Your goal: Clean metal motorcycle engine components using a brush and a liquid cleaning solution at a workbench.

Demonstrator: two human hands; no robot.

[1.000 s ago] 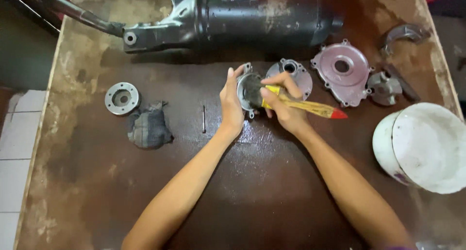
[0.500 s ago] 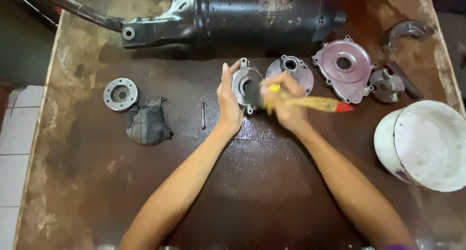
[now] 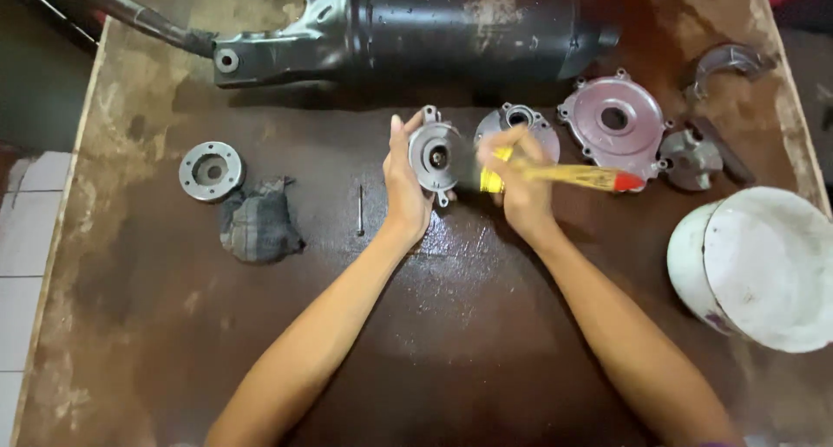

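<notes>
Resting upright on the wet desk (image 3: pixel 451 325), the round metal cover (image 3: pixel 436 156) sits against the left hand (image 3: pixel 406 187) fingers, loosely curled around it; right hand (image 3: pixel 521 191) fingers clamp a yellow brush (image 3: pixel 564 176), handle pointing rightward away.

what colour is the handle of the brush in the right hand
Yellow with a red tip, seen from the head view: the brush is gripped by the right hand.

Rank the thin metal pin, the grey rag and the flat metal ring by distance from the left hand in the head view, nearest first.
From the left hand:
1. Pin, just to its left on the table.
2. Rag, farther left.
3. Ring, farthest, up-left of the rag.
</notes>
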